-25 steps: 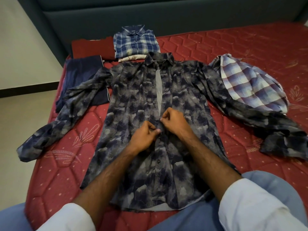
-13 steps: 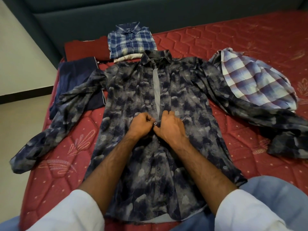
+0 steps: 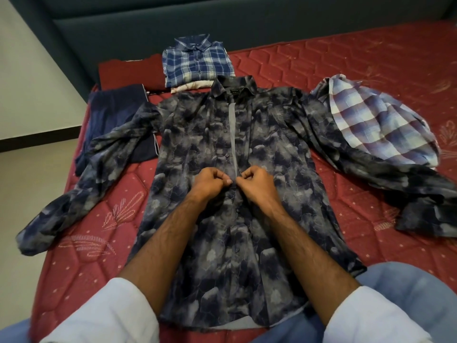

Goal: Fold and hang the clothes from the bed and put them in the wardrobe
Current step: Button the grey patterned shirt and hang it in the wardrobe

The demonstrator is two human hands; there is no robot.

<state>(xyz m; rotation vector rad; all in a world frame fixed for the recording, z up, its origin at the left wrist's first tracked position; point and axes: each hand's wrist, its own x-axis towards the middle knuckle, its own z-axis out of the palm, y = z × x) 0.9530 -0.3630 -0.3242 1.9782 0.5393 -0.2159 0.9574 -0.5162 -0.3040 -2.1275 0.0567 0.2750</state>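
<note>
A single wide-angle view from a camera worn on the person's head looks forward and steeply down over a red mattress (image 3: 321,70), close above both forearms, with a dark headboard (image 3: 222,21) across the top edge.

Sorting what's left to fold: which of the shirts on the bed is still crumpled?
The purple-and-white checked shirt, bunched at the right; the blue plaid shirt is folded.

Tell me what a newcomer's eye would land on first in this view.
First, the dark camouflage-patterned shirt spread flat across the middle of the red mattress, with the left hand and right hand pinching its placket mid-chest. Next, the crumpled purple-and-white checked shirt at the right, partly over one sleeve, and the folded blue plaid shirt just beyond the collar.
</note>
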